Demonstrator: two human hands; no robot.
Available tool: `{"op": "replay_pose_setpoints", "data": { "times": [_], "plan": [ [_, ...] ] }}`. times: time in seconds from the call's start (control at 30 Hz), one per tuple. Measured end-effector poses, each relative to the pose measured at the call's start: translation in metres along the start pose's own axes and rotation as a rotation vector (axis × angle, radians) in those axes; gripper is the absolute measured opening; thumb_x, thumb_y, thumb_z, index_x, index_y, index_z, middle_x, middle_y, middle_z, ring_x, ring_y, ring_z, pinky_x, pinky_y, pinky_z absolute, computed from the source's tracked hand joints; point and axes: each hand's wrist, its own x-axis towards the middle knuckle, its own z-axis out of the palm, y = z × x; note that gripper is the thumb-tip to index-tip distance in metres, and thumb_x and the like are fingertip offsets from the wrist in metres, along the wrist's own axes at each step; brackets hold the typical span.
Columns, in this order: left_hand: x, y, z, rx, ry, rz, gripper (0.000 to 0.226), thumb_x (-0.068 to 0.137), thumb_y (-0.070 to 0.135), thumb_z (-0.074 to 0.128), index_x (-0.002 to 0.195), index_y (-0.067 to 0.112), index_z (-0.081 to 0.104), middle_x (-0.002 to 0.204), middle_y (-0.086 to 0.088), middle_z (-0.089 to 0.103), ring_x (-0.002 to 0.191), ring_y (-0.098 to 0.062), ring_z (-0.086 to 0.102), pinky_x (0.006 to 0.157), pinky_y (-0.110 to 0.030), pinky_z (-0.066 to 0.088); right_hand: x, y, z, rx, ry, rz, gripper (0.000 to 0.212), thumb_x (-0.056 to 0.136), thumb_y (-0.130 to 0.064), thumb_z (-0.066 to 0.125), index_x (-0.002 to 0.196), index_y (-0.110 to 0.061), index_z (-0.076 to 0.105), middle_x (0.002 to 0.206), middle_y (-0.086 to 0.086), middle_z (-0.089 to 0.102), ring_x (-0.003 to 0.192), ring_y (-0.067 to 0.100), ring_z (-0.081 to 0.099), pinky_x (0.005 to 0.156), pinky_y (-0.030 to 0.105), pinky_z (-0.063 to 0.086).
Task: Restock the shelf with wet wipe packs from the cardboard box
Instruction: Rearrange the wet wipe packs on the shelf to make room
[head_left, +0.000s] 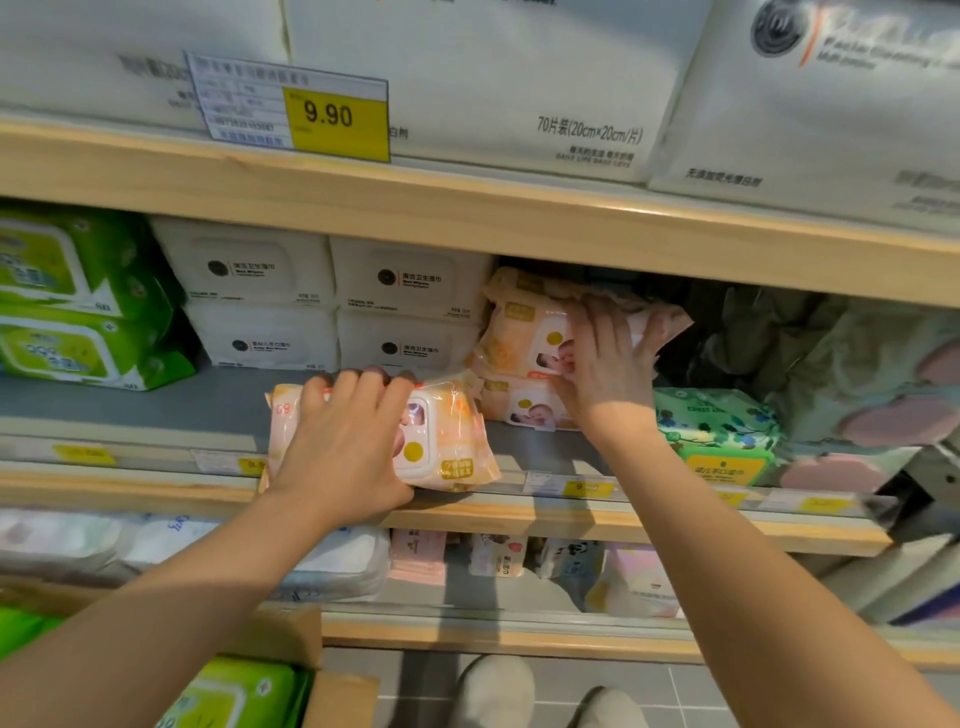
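Cardboard box (311, 670) sits at the bottom edge, a green pack (234, 693) inside. Left hand (345, 447), fingers spread and curled over an orange wet wipe pack (447, 436) overhanging the middle shelf's front edge (571, 514); it could tip off if released. Right hand (602, 364), fingers splayed flat, presses the upper of two stacked orange packs (524, 338), which is tilted and could slide. Readable: price tag (337, 122) "9.90"; white pack above (519, 93) "70片装(20cm×20cm/片)".
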Motion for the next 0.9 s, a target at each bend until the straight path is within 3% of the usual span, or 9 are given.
{"op": "replay_pose_setpoints", "data": {
  "times": [0.13, 0.23, 0.33, 0.43, 0.5, 0.6, 0.77, 0.83, 0.9],
  "plan": [
    [0.0, 0.0, 0.001, -0.013, 0.003, 0.001, 0.079, 0.037, 0.039, 0.076, 0.107, 0.015, 0.048, 0.09, -0.006, 0.052, 0.081, -0.028, 0.05, 0.074, -0.044, 0.041, -0.003, -0.003, -0.015, 0.062, -0.031, 0.009, 0.097, 0.055, -0.028, 0.084, 0.137, -0.009, 0.035, 0.137, 0.017, 0.046, 0.13, 0.032, 0.038, 0.103, 0.07, 0.016],
    [-0.004, 0.001, -0.002, -0.041, -0.007, 0.001, 0.078, 0.041, 0.038, 0.074, 0.111, 0.017, 0.047, 0.093, -0.004, 0.05, 0.083, -0.028, 0.05, 0.077, -0.044, 0.04, -0.021, -0.026, -0.041, 0.255, -0.23, 0.085, 0.074, 0.077, -0.045, 0.068, 0.135, -0.008, 0.04, 0.133, 0.014, 0.048, 0.119, 0.03, 0.046, 0.099, 0.048, 0.039],
    [-0.013, 0.009, -0.014, -0.067, -0.016, 0.038, 0.088, 0.041, 0.044, 0.075, 0.119, 0.019, 0.044, 0.098, -0.002, 0.052, 0.087, -0.026, 0.053, 0.078, -0.044, 0.042, -0.047, -0.055, -0.072, 0.851, -0.456, 0.183, 0.062, 0.079, -0.057, 0.062, 0.12, -0.014, 0.046, 0.117, 0.005, 0.053, 0.108, 0.02, 0.05, 0.085, 0.032, 0.046],
    [-0.022, 0.024, -0.039, -0.098, -0.003, 0.09, 0.089, 0.048, 0.057, 0.071, 0.124, 0.021, 0.043, 0.103, -0.001, 0.053, 0.092, -0.024, 0.054, 0.08, -0.042, 0.044, -0.061, -0.068, -0.096, 1.334, -0.72, 0.412, 0.091, 0.069, -0.041, 0.08, 0.139, -0.024, 0.024, 0.133, -0.002, 0.043, 0.116, 0.012, 0.048, 0.09, 0.023, 0.042],
    [-0.025, 0.035, -0.059, -0.102, -0.032, 0.137, 0.089, 0.055, 0.063, 0.065, 0.129, 0.022, 0.039, 0.111, -0.001, 0.051, 0.1, -0.023, 0.051, 0.087, -0.042, 0.04, -0.067, -0.069, -0.108, 1.377, -0.692, 0.488, 0.114, 0.057, -0.04, 0.088, 0.144, -0.035, 0.014, 0.139, -0.002, 0.038, 0.122, 0.014, 0.046, 0.099, 0.03, 0.042],
    [-0.023, 0.033, -0.088, -0.266, -0.122, 0.166, 0.097, 0.056, 0.067, 0.066, 0.137, 0.029, 0.028, 0.124, 0.007, 0.04, 0.116, -0.017, 0.038, 0.097, -0.038, 0.032, -0.07, -0.058, -0.136, 1.429, -0.542, 0.499, 0.102, 0.057, -0.021, 0.09, 0.137, -0.034, 0.027, 0.127, 0.001, 0.048, 0.106, 0.013, 0.056, 0.088, 0.03, 0.051],
    [-0.009, 0.014, -0.131, -0.722, -0.467, 0.076, 0.11, 0.052, 0.067, 0.078, 0.143, 0.034, 0.026, 0.136, 0.02, 0.032, 0.126, -0.004, 0.03, 0.107, -0.031, 0.03, -0.066, -0.031, -0.187, 1.284, -0.559, 0.204, 0.1, 0.05, -0.023, 0.092, 0.127, -0.045, 0.033, 0.123, -0.004, 0.048, 0.105, 0.011, 0.057, 0.091, 0.035, 0.053],
    [-0.008, 0.018, -0.133, -0.75, -0.583, 0.076, 0.112, 0.048, 0.068, 0.08, 0.142, 0.034, 0.028, 0.133, 0.021, 0.04, 0.122, -0.005, 0.042, 0.102, -0.029, 0.039, -0.066, -0.029, -0.2, 1.197, -0.565, 0.114, 0.103, 0.049, -0.026, 0.092, 0.127, -0.051, 0.03, 0.12, -0.008, 0.049, 0.105, 0.009, 0.057, 0.091, 0.034, 0.052],
    [-0.013, 0.027, -0.129, -0.742, -0.545, 0.07, 0.088, 0.05, 0.061, 0.083, 0.123, 0.031, 0.045, 0.114, 0.016, 0.056, 0.1, -0.007, 0.056, 0.082, -0.024, 0.047, -0.069, -0.03, -0.209, 1.095, -0.534, 0.037, 0.11, 0.05, -0.033, 0.09, 0.134, -0.053, 0.022, 0.121, -0.009, 0.052, 0.106, 0.009, 0.057, 0.091, 0.034, 0.052]
  ]
}}
